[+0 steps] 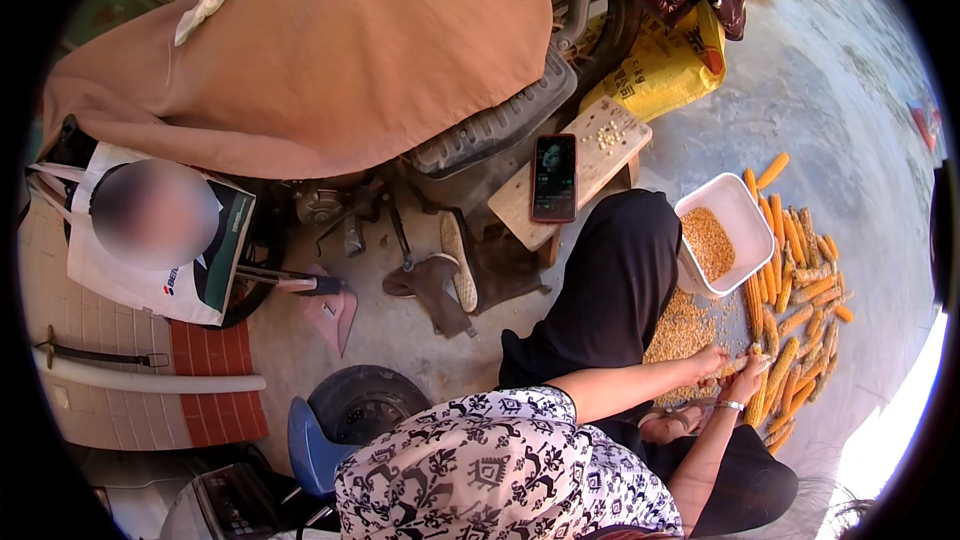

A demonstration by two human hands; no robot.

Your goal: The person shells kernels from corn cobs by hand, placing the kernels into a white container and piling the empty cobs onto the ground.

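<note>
My left hand (709,364) is closed on one end of a partly stripped corn cob (727,370). On its other end, my right hand (742,384), with a metal band at the wrist, has its fingers wrapped round the cob. Loose corn kernels (679,330) lie heaped on the ground just beyond and under the hands. A white plastic container (763,259), partly filled with kernels, stands beside my knee. Several corn cobs (814,292), some bearing kernels and some mostly bare, are piled past the hands.
A low wooden bench (517,206) holds a phone (554,178) and scattered kernels. Near it are a yellow sack (660,75), brown boots (442,300) and a motorcycle under a brown cover (360,52). A blue plastic object (315,446) and a tyre (367,401) are beside me.
</note>
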